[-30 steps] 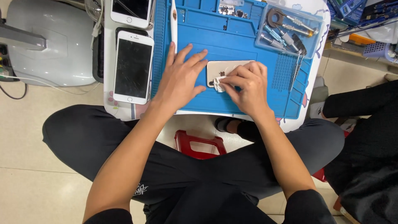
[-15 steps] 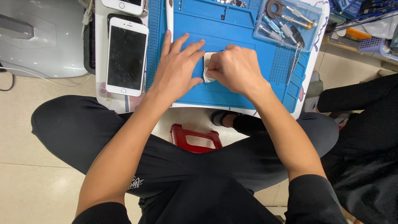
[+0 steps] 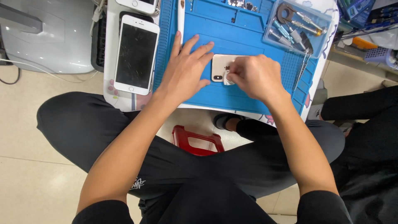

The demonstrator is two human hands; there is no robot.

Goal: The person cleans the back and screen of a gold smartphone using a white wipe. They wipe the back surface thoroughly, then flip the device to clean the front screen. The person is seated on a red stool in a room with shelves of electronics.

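- Pressing flat, the left hand (image 3: 184, 72) lay spread on the blue mat (image 3: 232, 97), fingertips against the left edge of the gold phone (image 3: 219, 66), pinning it back-side up; an open palm, gripping nothing.
- The right hand (image 3: 257, 76) had its grip pinched tight on a small white wipe (image 3: 228, 78), held on the phone's lower back.
- Compared with a second earlier, the right hand had slid from the phone's left end toward its middle, uncovering the rear panel; the wiping seemed to be working along the back.
- A white phone (image 3: 136, 54) lay face up on the worktop (image 3: 112, 95), well left of the mat.
- A clear tray of tools (image 3: 296, 27) sat at the mat's far right corner.
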